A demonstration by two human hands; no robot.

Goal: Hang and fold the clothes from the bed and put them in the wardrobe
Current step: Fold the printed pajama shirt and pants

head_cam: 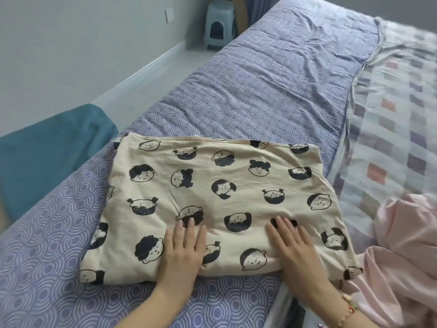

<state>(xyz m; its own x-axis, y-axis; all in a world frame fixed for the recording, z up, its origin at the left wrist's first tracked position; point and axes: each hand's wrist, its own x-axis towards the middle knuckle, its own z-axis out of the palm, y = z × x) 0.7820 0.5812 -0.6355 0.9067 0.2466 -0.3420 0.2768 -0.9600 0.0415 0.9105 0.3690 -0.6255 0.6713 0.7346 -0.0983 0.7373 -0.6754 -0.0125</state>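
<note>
1. On the near part of the bed [260, 91], a folded cream garment [212, 190] printed with cartoon faces lies flat, its left edge close to the mattress side.
2. Left hand [184, 249] and right hand [293, 247] press palm-down on its near edge, fingers spread flat, gripping nothing.
3. Pink clothing [402, 256] touches the garment's right corner.
4. Beyond its far edge the purple sheet runs bare; a plaid blanket [397, 102] borders the right.
</note>
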